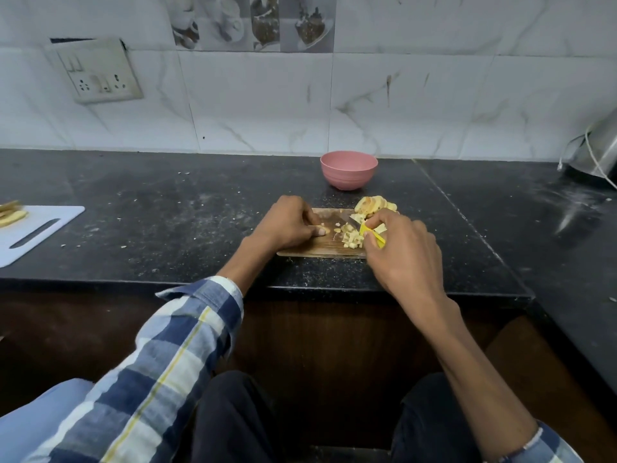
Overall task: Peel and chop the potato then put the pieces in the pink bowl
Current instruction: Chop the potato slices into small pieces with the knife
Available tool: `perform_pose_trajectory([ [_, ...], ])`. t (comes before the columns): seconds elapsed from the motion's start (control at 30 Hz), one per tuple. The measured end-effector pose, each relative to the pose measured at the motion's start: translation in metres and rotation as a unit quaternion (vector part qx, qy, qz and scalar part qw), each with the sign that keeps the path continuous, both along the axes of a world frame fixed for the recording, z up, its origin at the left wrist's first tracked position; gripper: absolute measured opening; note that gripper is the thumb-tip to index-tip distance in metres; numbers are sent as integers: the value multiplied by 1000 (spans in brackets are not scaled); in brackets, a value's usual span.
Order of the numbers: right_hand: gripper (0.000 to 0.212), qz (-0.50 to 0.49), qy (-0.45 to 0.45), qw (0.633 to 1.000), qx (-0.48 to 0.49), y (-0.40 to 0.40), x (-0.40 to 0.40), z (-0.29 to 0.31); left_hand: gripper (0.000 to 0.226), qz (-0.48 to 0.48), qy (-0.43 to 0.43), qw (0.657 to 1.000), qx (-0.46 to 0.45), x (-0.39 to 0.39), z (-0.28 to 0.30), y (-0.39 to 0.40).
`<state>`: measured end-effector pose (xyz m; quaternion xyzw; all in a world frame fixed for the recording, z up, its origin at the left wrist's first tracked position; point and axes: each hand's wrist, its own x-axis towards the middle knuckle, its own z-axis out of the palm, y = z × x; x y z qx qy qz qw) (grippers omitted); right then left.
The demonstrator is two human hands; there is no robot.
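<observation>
Left hand: your left hand (289,222) rests on the left part of the board (320,250), fingers (320,231) curled, pinning a small potato bit (325,229) against the wood.
Right hand: your right hand (400,248) grips the yellow handle of the knife (367,231) — fingers wrapped round it, blade pointing left over the board.
Pieces: a heap of small cut pieces (352,238) lies on the board just left of the knife hand, a few strays nearer your left thumb.
Peels: a pile of peels (374,205) sits at the board's far right corner.
Bowl: the pink bowl (349,169) stands upright on the tabletop (167,212) just behind the board — apart from it; you cannot see its inside.
White board: a white board (36,232) lies at the far left, with slices (11,213) on it.
Pot: a steel pot (597,152) is at the right edge.
</observation>
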<state>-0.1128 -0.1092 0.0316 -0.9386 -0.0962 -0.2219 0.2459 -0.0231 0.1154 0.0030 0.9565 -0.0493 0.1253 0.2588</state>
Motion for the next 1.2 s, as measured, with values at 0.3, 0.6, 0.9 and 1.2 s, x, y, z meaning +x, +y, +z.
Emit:
perform_pose_trajectory([
  [0.3,18,22,-24,997,-64,25,15,-11,13,20,-49,998,-26,-9,-14,-1],
  [0.6,15,35,23,994,-103,47,27,6,5,38,-64,996,-40,-14,-12,-9],
  [0.9,22,30,51,990,-127,11,-15,26,7,32,-57,996,-61,-14,-14,-8],
  [1.2,16,40,-8,995,-94,40,9,10,7,42,-98,985,-139,-24,-27,-6],
])
